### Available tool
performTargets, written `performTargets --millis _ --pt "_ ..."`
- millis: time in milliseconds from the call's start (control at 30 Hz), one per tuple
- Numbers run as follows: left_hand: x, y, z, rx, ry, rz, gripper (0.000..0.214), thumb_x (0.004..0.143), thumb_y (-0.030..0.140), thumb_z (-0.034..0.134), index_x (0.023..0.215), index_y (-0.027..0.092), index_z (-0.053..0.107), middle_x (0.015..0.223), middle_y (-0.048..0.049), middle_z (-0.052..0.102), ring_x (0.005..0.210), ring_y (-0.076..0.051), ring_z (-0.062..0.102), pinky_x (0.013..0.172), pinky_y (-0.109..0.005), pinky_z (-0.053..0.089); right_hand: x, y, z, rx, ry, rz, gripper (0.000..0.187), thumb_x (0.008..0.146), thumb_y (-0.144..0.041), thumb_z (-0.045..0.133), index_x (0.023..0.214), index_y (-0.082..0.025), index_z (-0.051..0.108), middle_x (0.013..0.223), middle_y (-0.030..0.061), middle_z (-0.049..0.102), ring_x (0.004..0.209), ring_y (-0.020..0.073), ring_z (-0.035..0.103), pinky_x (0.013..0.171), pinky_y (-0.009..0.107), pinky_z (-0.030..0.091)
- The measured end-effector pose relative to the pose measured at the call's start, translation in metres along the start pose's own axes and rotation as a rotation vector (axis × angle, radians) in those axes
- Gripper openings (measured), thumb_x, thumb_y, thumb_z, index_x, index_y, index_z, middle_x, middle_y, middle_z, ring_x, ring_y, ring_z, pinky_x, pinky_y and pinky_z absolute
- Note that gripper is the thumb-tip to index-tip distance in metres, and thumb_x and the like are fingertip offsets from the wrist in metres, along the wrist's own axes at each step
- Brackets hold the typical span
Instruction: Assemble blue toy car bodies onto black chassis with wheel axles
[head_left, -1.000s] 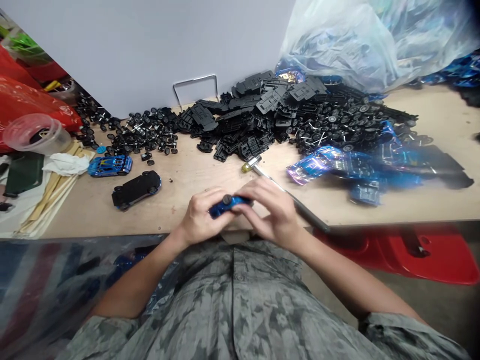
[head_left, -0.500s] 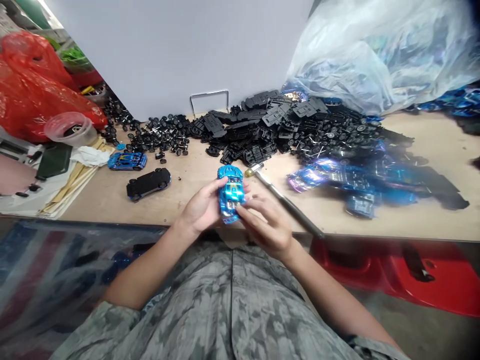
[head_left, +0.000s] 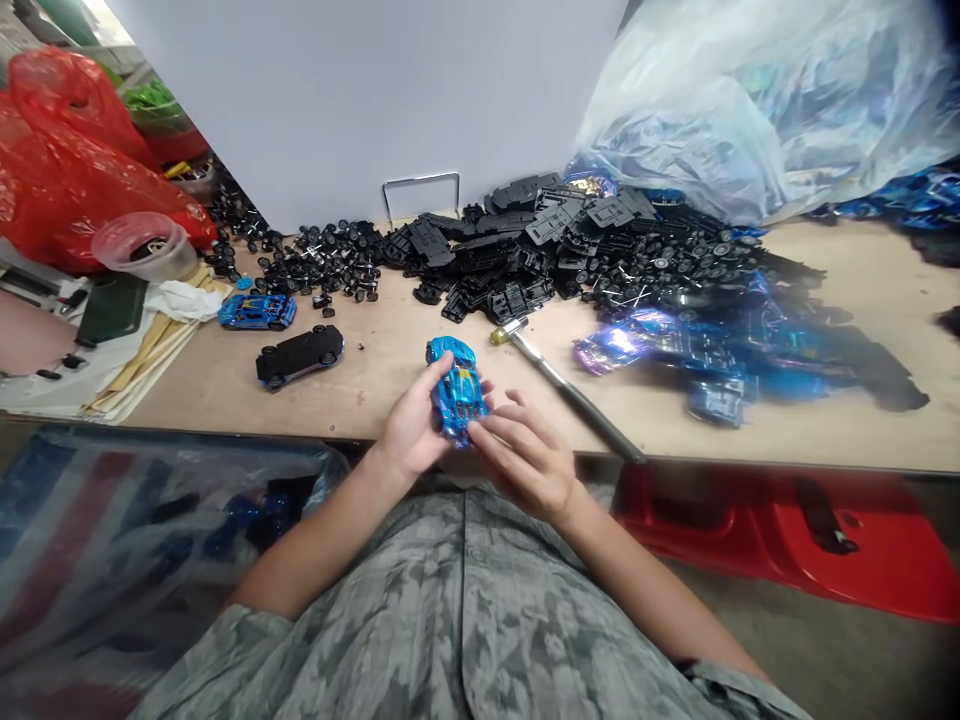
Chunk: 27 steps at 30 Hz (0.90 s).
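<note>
A shiny blue toy car [head_left: 457,388] is held roof up over the table's front edge. My left hand [head_left: 415,425] grips its left side, thumb along the roof edge. The fingertips of my right hand [head_left: 529,458] press on the car's near right end, so both hands are closed on it. Just beyond to the right lies a hammer [head_left: 566,388] with a yellowish tip. On the left, another blue toy car [head_left: 257,311] stands on its wheels, and one more toy car [head_left: 300,357] rests upside down, black underside showing.
Black chassis plates [head_left: 517,250] are heaped at the back between piles of wheels on axles [head_left: 322,262]. Blurred blue car shells [head_left: 712,355] lie right. A clear plastic bag [head_left: 720,110], a red bag [head_left: 82,170] and a plastic tub [head_left: 142,248] border the table; a red stool [head_left: 877,550] stands below.
The toy car in my hands has tilted slightly, its far end swinging left. Both hands keep hold of it. The whole view has shifted a little.
</note>
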<state>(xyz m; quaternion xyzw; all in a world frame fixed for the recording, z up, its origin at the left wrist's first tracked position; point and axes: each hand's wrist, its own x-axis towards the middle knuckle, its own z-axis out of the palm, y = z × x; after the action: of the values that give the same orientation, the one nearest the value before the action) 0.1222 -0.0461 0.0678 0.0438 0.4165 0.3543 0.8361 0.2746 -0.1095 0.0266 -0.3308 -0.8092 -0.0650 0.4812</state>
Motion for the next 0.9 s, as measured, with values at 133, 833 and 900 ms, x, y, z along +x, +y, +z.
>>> performTargets --millis 133,833,900 --pt "0.001 -0.008 0.002 -0.026 0.044 0.066 0.036 0.102 0.044 0.055 0.093 0.011 0.066 0.078 -0.0089 0.073 0.068 -0.017 0.072 0.072 -0.028 0.06 0.004 -0.005 0.003 0.096 0.054 0.17 0.043 0.09 -0.008 0.065 0.131 -0.023 0.067 0.093 0.0077 0.075 0.089 0.0224 0.072 0.091 0.05 0.063" --pt "0.006 -0.006 -0.003 -0.02 0.061 0.216 0.02 0.092 0.033 0.072 0.086 0.016 0.063 0.069 0.002 0.068 0.059 -0.012 0.065 0.06 -0.022 0.055 0.031 0.003 0.001 0.393 0.044 0.587 0.017 0.093 -0.011 0.067 0.099 -0.022 0.079 0.083 0.0044 0.07 0.076 0.0166 0.067 0.067 0.03 0.055" --pt "0.006 -0.007 -0.005 -0.03 0.075 0.23 0.02 0.091 0.032 0.073 0.084 0.017 0.062 0.07 0.0025 0.068 0.06 -0.011 0.065 0.059 -0.021 0.054 0.032 0.003 0.002 0.394 0.043 0.592 0.017 0.094 -0.011 0.066 0.098 -0.022 0.079 0.081 0.0038 0.069 0.074 0.0161 0.065 0.066 0.03 0.054"
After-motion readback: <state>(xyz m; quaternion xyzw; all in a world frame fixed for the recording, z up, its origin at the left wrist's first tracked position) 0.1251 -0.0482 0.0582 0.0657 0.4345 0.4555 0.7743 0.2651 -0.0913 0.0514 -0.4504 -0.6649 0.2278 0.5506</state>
